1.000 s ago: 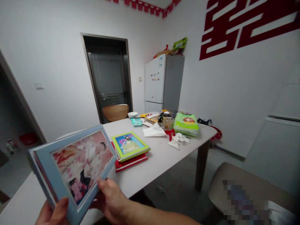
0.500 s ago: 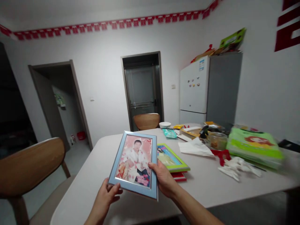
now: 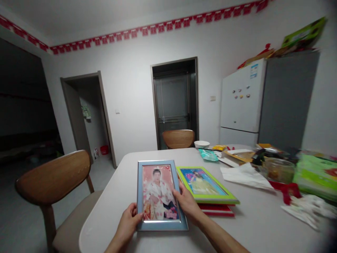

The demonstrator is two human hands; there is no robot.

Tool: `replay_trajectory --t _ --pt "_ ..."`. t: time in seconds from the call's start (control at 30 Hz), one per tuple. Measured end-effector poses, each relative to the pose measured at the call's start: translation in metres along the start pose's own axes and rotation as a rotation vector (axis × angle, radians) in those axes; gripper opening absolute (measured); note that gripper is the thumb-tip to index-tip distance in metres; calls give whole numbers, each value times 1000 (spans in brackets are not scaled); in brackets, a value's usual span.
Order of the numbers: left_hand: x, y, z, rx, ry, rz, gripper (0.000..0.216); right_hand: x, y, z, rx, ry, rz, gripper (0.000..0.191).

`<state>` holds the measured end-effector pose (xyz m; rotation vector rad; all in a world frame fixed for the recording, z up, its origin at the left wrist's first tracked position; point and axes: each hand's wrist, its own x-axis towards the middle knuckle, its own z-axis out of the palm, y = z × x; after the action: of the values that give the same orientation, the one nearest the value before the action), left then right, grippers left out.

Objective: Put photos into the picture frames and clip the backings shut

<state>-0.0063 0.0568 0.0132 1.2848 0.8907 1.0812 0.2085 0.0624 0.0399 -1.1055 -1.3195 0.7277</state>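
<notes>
A blue picture frame (image 3: 140,196) with a portrait photo inside is held between both hands at the near part of the white table. My left hand (image 3: 129,218) grips its lower left corner, thumb on the front. Along the right edge, my right hand (image 3: 187,203) pinches the frame, with the thumb on the front and the other fingers behind it. Just right of it lies a green picture frame (image 3: 210,199), stacked on top of a red frame (image 3: 218,210) on the table.
On the right of the white table (image 3: 116,182) are a white paper sheet (image 3: 244,176), a clear tub (image 3: 279,170), a teal packet (image 3: 208,155), crumpled white gloves or cloth (image 3: 308,209) and a green package (image 3: 316,175). Wooden chairs stand at the left (image 3: 60,175) and far side (image 3: 178,139).
The blue frame, tilted before, now stands straighter and lower, still in both hands. My view has turned left, so the room's contents appear shifted right.
</notes>
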Motion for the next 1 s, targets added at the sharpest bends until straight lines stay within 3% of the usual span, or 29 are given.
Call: replay_trajectory --t 0.2,0.4,0.57,0.73,1.0 --pt "2 -2 -3 -7 12 10 27 -1 15 3 -102 3 1 52" --pt "4 11 13 40 -14 53 21 4 3 -17 -139 9 -13 51" --pt "21 23 46 118 -63 103 21 16 -17 -57 -212 44 -33 47" --pt "54 30 89 267 -39 127 19 39 -29 -105 -244 80 -24 44" --pt "108 36 149 599 -54 61 19 71 -19 -161 -362 60 312 25"
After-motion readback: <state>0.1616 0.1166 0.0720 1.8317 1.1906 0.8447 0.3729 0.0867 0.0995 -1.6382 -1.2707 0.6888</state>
